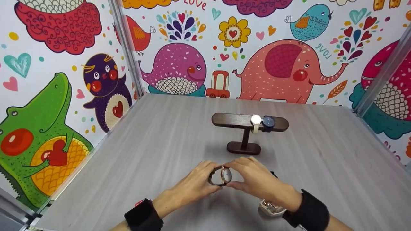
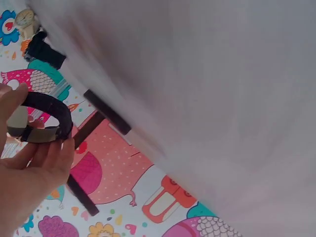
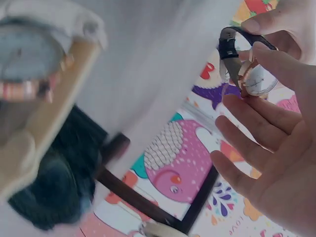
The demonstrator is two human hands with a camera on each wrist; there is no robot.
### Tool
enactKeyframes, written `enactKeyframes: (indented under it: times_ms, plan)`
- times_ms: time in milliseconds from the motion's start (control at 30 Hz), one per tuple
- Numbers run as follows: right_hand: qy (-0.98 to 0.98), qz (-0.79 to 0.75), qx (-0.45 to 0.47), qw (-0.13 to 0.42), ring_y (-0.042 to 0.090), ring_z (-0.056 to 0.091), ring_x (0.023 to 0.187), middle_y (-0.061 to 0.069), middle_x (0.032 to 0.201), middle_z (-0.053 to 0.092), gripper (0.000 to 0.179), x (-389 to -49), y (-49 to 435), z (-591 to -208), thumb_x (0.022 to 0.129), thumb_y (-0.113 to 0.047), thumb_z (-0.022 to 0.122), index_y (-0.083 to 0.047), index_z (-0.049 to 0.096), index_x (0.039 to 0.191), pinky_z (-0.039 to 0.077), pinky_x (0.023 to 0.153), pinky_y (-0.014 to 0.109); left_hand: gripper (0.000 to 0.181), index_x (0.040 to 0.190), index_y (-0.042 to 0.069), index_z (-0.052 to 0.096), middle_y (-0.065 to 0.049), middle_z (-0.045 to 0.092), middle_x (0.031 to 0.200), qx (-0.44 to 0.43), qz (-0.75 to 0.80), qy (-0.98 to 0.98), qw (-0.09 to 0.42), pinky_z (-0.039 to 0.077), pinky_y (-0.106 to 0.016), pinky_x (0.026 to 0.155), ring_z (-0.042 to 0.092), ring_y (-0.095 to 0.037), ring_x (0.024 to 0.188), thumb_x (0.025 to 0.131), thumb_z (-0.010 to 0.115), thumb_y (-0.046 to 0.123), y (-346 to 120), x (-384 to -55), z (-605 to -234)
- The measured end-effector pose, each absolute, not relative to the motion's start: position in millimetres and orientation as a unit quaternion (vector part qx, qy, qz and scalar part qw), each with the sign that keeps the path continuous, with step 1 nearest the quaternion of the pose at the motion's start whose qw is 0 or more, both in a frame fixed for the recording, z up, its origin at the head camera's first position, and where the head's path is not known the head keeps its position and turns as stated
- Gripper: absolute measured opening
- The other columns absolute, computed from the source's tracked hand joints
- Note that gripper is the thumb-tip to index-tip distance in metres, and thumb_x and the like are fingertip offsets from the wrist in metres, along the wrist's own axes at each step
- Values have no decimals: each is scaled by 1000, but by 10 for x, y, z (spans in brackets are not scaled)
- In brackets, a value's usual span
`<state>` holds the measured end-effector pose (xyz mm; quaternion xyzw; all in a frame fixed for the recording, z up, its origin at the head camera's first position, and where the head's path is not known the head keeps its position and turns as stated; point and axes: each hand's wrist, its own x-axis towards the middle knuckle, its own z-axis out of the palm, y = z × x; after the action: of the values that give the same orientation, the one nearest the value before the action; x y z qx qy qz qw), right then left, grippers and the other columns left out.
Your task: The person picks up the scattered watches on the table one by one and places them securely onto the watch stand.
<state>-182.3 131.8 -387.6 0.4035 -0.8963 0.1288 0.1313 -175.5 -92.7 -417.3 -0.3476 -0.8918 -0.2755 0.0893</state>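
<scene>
Over the table, in front of the stand, both hands hold one wristwatch (image 1: 226,175) with a rose-gold case, a white dial and a dark strap closed into a loop. My left hand (image 1: 192,179) pinches the strap side between thumb and fingers. At the case, my right hand (image 1: 257,176) pinches with thumb and index finger. In the right wrist view the dial of the watch (image 3: 261,81) faces the right palm, and the other fingers of the right hand (image 3: 281,133) spread loosely. The left wrist view shows the black strap (image 2: 57,108) curving above the left fingers.
A dark wooden T-shaped watch stand (image 1: 229,119) stands beyond the hands, bearing a cream-strapped watch (image 1: 256,120) and a dark blue watch (image 1: 268,122) on its bar. Beside the right forearm lie a pale watch (image 1: 271,208) and a dark watch (image 3: 49,187). Printed panels wall the table (image 1: 154,138).
</scene>
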Motion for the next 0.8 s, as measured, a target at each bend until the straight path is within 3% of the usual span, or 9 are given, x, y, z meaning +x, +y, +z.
enactKeyframes:
  times_ms: [167,500,633,800]
  plan:
    - [-889,157,387,186,21,63,114,1,116,72,46,-1771,1398,-3761,79,-28,85,-12,70,120,52,96,45,60,134,-1,56,-11,62,126,-367,-307,-868,131,52,-28,104,60,-21,117,81,82,9,-816,-1750,-4080]
    - [-829,212,416,307,23,61,116,4,119,69,60,-1701,1496,-3685,68,-16,92,-8,69,123,55,94,43,64,139,-6,50,-16,57,134,-384,-371,-830,159,48,-32,111,58,-27,127,82,79,1,-661,-1748,-3959]
    - [-798,235,444,335,24,61,114,6,120,68,65,-1711,1569,-3631,66,-12,93,-7,68,125,52,99,31,64,139,-5,51,-15,57,134,-400,-392,-806,189,48,-31,110,58,-27,128,82,79,1,-587,-1766,-3921]
    - [-778,241,463,349,26,60,115,9,122,67,71,-1718,1677,-3558,63,-14,94,-6,67,128,39,111,18,62,137,-4,52,-16,59,134,-420,-407,-779,225,49,-30,110,59,-27,127,82,79,3,-485,-1794,-3883]
